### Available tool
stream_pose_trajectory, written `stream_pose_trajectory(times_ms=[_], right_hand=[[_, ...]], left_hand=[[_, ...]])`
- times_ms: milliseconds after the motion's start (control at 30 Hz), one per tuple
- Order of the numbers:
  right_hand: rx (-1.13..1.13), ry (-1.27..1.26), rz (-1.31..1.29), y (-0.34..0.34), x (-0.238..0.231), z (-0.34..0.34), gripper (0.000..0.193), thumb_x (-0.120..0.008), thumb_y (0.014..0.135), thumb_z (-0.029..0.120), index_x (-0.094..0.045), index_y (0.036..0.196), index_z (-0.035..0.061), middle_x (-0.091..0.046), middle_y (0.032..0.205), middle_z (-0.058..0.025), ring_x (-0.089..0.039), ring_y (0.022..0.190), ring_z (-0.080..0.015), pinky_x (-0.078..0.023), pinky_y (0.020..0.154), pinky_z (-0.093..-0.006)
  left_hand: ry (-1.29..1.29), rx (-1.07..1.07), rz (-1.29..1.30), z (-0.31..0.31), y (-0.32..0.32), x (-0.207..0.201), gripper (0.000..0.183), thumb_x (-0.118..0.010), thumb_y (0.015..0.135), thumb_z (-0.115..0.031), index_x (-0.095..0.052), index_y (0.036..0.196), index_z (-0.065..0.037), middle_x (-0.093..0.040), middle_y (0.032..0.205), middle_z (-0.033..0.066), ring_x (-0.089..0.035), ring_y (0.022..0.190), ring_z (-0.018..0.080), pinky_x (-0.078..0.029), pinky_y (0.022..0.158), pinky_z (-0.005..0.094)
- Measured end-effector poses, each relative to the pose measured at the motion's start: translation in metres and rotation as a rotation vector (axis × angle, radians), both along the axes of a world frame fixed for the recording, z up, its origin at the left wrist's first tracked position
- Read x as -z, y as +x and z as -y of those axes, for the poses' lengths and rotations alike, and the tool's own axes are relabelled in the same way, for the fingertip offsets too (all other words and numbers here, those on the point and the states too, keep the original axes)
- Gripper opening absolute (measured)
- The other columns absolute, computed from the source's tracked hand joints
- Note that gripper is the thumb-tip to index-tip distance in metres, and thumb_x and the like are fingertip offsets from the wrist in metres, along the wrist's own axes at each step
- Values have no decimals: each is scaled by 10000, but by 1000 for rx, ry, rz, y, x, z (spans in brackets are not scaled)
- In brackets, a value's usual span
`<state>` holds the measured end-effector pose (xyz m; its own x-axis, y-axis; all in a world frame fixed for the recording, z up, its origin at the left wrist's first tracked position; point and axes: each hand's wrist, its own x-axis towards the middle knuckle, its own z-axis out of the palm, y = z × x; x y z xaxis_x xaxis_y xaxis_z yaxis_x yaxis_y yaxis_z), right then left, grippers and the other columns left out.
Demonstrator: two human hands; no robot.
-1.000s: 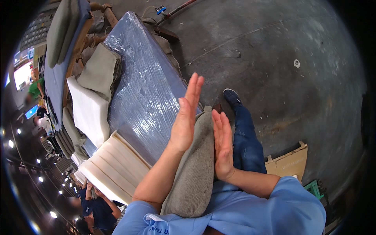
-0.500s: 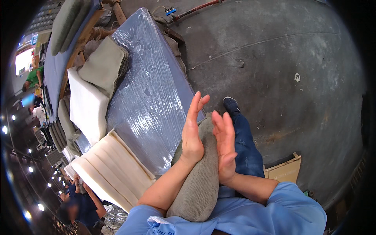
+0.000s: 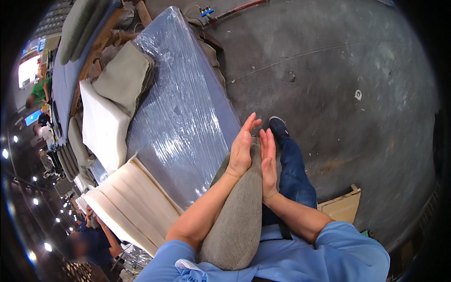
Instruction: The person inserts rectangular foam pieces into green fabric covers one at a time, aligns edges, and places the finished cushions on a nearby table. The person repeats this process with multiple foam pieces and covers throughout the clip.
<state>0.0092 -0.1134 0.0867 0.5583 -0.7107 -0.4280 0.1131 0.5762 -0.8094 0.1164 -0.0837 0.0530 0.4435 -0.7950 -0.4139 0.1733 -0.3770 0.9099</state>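
Observation:
A plump grey-green fabric cushion [image 3: 232, 225] stands on its edge against my body, its near end at my blue shirt. My left hand [image 3: 242, 150] lies along the cushion's left face near the far end, fingers stretched out and pointing away from me. Against the right face rests my right hand [image 3: 268, 164], flat and upright, its fingers straight. The palms face each other with the cushion's far part between them. Neither hand's fingers curl around the fabric. The cushion's underside is hidden.
Left of me is a table covered in clear plastic film [image 3: 188, 117]. On it lie white foam sheets [image 3: 136, 202], a white pad [image 3: 103, 127] and stacked grey-green fabric pieces [image 3: 124, 75]. A wooden board [image 3: 343, 207] is at the right. Another person [image 3: 96, 242] works at lower left.
My left hand has moved slightly right and closer to my right hand. The fingers of my right hand have come together and straightened along the cushion.

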Motion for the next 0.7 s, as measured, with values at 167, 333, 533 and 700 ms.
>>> stream_pose_trajectory(times_ms=[167, 333, 533, 700], right_hand=[[-4, -17, 66, -10, -2, 1, 1078, -413, 966, 758, -39, 1630, -4, -114, 1678, -262, -102, 1577, -359, -53, 1274, -453], [-67, -199, 141, -37, -35, 6, 1088, -402, 966, 768, -18, 1630, -3, -134, 1678, -258, -116, 1574, -362, -72, 1269, -472], [-162, -387, 169, -17, -87, 1, 1070, -279, 988, 767, -96, 1593, -97, -176, 1651, -298, -207, 1541, -393, -158, 1248, -486], [-139, -424, 94, -12, -89, 5, 1047, -251, 997, 753, -108, 1593, -96, -260, 1610, -329, -257, 1518, -425, -197, 1233, -511]], left_hand=[[28, -107, -173, -1, 11, -6, 731, -247, 1092, -568, -335, 1591, -41, -479, 1531, 186, -375, 1481, 303, -187, 1255, 453], [-69, 68, -277, 14, 24, -121, 878, -185, 1029, -719, -239, 1631, -81, -325, 1630, 221, -234, 1552, 322, -88, 1269, 466], [-205, 176, -55, -9, 9, -160, 900, -143, 1050, -646, -159, 1615, 54, -181, 1678, 261, -140, 1576, 368, -70, 1270, 473], [-147, 90, -38, -15, 12, -160, 949, -158, 1014, -730, -118, 1636, -15, -148, 1689, 247, -116, 1581, 356, -47, 1270, 489]])
